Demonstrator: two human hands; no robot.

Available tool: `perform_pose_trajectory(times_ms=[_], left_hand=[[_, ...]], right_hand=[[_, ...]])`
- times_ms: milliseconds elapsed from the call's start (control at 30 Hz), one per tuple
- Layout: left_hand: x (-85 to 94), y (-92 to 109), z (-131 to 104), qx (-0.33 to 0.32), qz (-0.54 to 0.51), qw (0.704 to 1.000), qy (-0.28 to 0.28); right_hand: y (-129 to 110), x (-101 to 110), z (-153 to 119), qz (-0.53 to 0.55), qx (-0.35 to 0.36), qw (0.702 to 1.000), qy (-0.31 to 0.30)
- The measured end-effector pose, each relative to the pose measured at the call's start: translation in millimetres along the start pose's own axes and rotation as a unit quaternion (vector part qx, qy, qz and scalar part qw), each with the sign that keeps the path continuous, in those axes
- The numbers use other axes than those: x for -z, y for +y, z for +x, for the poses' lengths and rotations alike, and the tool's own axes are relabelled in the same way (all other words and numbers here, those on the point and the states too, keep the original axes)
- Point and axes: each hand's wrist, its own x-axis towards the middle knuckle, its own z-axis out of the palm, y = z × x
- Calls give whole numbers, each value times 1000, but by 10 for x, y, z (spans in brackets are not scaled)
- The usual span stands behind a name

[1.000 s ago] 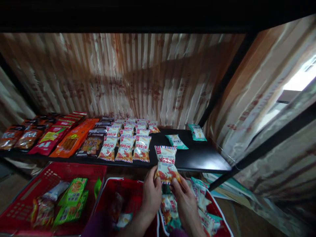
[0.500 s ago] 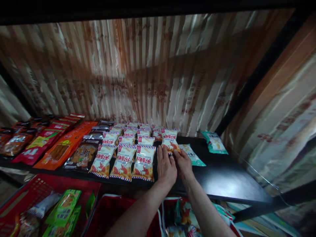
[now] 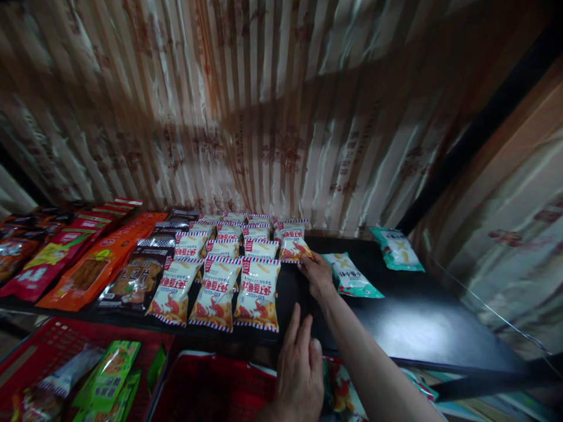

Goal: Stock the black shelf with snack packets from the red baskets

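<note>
My right hand (image 3: 318,274) reaches over the black shelf (image 3: 409,305), its fingers closed at the lower right corner of a white and orange snack bag (image 3: 292,241). That bag lies at the right end of a back row of matching bags, its striped upper edge toward the curtain. My left hand (image 3: 299,369) is held lower, in front of the shelf edge, with fingers stretched out and nothing in them. Left of it, matching snack bags (image 3: 257,296) lie in columns. A teal and white snack bag (image 3: 353,275) rests just right of my right hand.
Brown bags (image 3: 136,275), an orange pack (image 3: 94,266) and a pink pack (image 3: 53,258) fill the shelf's left. Another teal bag (image 3: 397,249) lies near the right post. Below stand red baskets (image 3: 220,381), one holding green packs (image 3: 108,375). A striped curtain (image 3: 264,117) hangs behind.
My left hand has come off the snack bag and drawn back toward me. My right hand stays at the bag, which now lies closer to its neighbours on the left. The view has tilted down slightly.
</note>
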Motion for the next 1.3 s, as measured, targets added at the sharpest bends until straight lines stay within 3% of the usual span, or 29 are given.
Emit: perform_pose_trajectory(times_ms=[133, 333, 567, 867, 1100, 1300], left_hand=[[10, -5, 76, 8, 6, 1000, 5], [-113, 194, 540, -55, 23, 995, 74], [-239, 97, 892, -61, 108, 987, 100], [-227, 50, 1018, -11, 107, 987, 117], [-203, 68, 1009, 1, 79, 991, 111], [-211, 31, 1024, 0, 70, 990, 119]], right_hand=[[66, -24, 11, -15, 5, 1000, -3], [42, 50, -40, -87, 30, 995, -46], [55, 132, 69, -237, 68, 967, -71], [46, 152, 50, -401, 126, 905, -61], [-45, 138, 24, -524, 178, 831, -53], [-15, 111, 12, -511, 231, 825, -69]])
